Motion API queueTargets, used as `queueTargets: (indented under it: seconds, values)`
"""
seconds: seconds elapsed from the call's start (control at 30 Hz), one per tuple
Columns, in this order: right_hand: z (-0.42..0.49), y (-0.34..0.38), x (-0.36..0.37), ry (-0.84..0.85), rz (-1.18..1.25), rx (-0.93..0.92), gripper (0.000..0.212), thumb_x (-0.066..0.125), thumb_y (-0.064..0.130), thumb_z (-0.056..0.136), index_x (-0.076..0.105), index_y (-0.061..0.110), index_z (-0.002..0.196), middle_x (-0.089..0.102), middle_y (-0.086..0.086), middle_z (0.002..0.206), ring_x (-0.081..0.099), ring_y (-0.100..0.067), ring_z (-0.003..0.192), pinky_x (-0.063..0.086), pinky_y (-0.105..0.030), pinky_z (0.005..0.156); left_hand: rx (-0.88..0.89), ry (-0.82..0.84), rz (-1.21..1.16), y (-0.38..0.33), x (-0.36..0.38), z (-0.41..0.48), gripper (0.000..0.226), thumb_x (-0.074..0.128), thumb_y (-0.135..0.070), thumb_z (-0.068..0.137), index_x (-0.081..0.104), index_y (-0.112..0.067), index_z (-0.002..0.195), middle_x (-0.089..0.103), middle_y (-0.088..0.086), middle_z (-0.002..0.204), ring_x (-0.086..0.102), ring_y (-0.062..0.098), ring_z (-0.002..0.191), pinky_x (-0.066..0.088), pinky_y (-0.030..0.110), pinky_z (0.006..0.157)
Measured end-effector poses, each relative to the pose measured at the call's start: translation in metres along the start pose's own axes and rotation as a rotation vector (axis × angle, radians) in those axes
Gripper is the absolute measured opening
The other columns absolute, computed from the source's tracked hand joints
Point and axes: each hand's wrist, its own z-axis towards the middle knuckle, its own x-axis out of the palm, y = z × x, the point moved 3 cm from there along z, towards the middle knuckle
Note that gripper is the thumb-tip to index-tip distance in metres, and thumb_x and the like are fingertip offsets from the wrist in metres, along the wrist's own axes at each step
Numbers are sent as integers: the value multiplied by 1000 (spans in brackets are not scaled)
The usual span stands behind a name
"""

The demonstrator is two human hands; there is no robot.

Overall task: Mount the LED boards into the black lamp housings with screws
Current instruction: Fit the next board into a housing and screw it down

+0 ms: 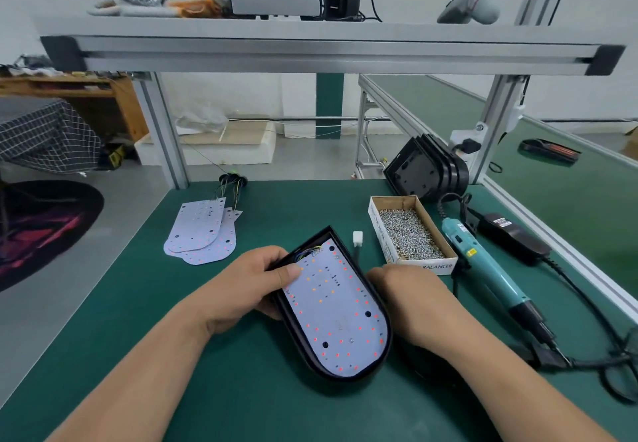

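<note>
A black lamp housing (385, 348) lies on the green mat in front of me, with a white LED board (335, 307) seated inside it. My left hand (255, 282) grips the housing's left edge, thumb pressing on the board. My right hand (411, 296) rests against the housing's right side; its fingers are curled and hidden from view. Spare LED boards (202, 234) with wires lie fanned at the left. A cardboard box of screws (409, 234) stands at the right, beside a teal electric screwdriver (490, 265). Empty black housings (428, 167) are stacked at the back right.
A white connector (357, 238) sits between the housing and the screw box. The screwdriver's black power supply (511, 236) and cables lie along the right edge. An aluminium frame post (165, 137) and shelf rise behind the mat. A conveyor belt (569, 172) runs on the right.
</note>
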Motion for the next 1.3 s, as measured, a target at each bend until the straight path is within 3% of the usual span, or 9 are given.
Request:
queueTargets:
  seconds: [0.1,0.2,0.33,0.5,0.6,0.73,0.93,1.13,1.3]
  values:
    - [-3,-13,-4,-95,580,91,12,59,19,101,69,19,93,77,1,94,71,-19,89,55,-36,76,39,-40,-105,-2,17,2,30,70,-27,102,61,-1,111,70,8,94,68,24,82,61,39,65]
    - [-8,-18,-5,-99,1210,185,28,56,5,104,81,15,100,80,0,93,72,-10,81,54,-23,69,80,-49,-170,-5,30,3,35,71,-37,90,63,-6,105,70,4,88,66,21,76,56,34,58]
    - [-10,-22,3,-57,1516,201,36,58,39,106,81,13,114,79,-14,116,75,-27,108,60,-41,95,107,-130,-101,-1,36,5,31,74,-38,86,64,-9,96,67,4,78,64,21,67,57,36,55]
    - [-15,-18,-4,-115,1213,60,39,65,15,87,74,23,124,78,-8,116,74,-28,111,59,-48,96,151,-173,-64,3,40,7,25,77,-45,82,67,-22,86,67,1,75,65,21,65,59,40,57]
    - [-19,-18,-12,-172,1177,44,41,62,8,89,75,25,125,77,-11,116,73,-24,104,56,-53,98,175,-97,-178,2,39,5,56,72,-74,80,71,-22,101,70,7,84,66,24,70,59,40,57]
    - [-42,-35,-31,-338,1123,52,42,63,10,92,75,35,123,77,-3,107,67,-13,90,54,-34,80,121,-35,-325,5,34,11,101,57,-98,70,67,-13,123,72,20,97,63,30,65,53,35,50]
    - [-118,-114,-65,-679,1133,197,44,66,14,88,74,30,128,78,0,121,73,-24,107,60,-44,92,130,-90,-209,21,28,22,79,55,-95,77,76,-25,108,75,23,103,59,27,61,51,34,47]
    - [-217,-214,-102,-1017,964,479,38,68,18,88,76,27,124,79,-2,116,73,-20,99,56,-40,87,-22,-169,-162,32,23,46,74,39,-67,93,64,-1,113,73,24,88,52,24,42,46,26,38]
    - [-302,-288,-113,-1216,698,789,26,67,27,93,77,33,117,79,7,106,74,-16,92,55,-36,81,-33,-178,-141,39,20,55,61,28,-49,111,63,1,110,68,29,93,50,22,37,45,25,35]
